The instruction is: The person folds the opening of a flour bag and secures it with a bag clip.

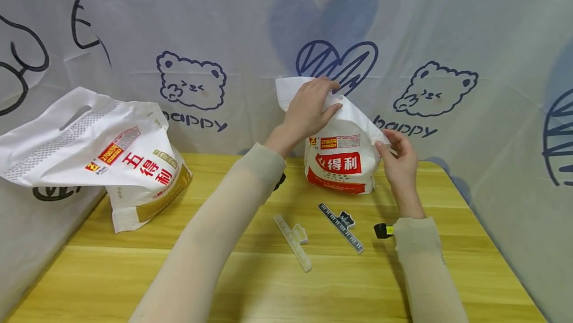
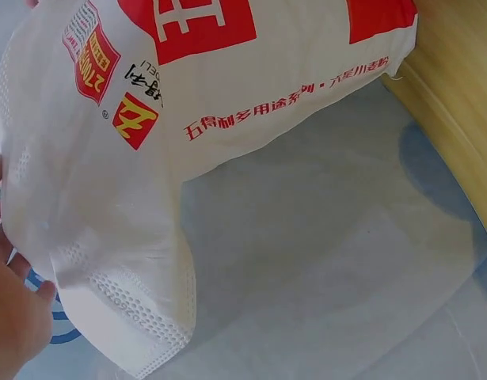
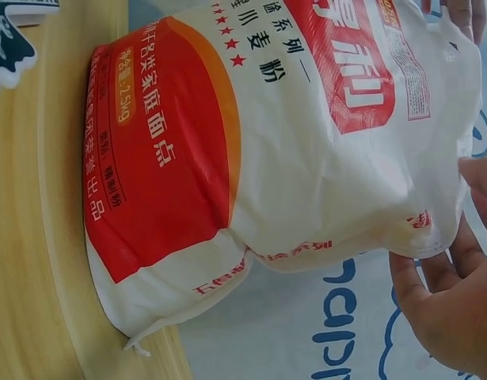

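A white flour bag (image 1: 340, 146) with red print stands at the back of the table, its top drooping toward the left. My left hand (image 1: 310, 106) grips the top edge, thumb in front and fingers over the fold. At the right upper corner, my right hand (image 1: 400, 161) pinches the bag between its thumb and the fingers behind. The left wrist view shows the perforated handle strip (image 2: 136, 305) bent over near the left fingers. In the right wrist view the bag's lower part (image 3: 160, 150) rests on the wood.
Two clips with ruler-like bars lie in front of the bag: a cream clip (image 1: 293, 243) and a black clip (image 1: 342, 226). A second flour bag (image 1: 139, 163), with gold print, leans at the left. A printed cloth (image 1: 250, 24) hangs behind the table (image 1: 358, 288).
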A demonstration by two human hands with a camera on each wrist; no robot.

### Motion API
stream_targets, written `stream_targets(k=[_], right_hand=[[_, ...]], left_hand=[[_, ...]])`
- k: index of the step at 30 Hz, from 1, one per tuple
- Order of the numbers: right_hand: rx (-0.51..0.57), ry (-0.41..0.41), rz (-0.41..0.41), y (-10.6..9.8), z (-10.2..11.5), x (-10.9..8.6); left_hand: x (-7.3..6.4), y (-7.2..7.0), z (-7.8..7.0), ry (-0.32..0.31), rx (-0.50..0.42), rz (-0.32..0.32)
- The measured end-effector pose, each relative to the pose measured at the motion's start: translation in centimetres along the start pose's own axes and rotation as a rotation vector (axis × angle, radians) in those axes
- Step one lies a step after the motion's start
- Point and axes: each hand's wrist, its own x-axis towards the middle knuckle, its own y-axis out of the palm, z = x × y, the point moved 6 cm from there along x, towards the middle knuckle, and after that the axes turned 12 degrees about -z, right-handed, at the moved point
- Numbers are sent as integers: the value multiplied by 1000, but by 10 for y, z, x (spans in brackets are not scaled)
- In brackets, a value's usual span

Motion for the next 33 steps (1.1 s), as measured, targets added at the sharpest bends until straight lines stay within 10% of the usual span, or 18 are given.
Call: stream_targets(k=[33], right_hand=[[-34,-2,-123,-2,0,-2]], left_hand=[[-6,-2,-1,-49,-87,-82]])
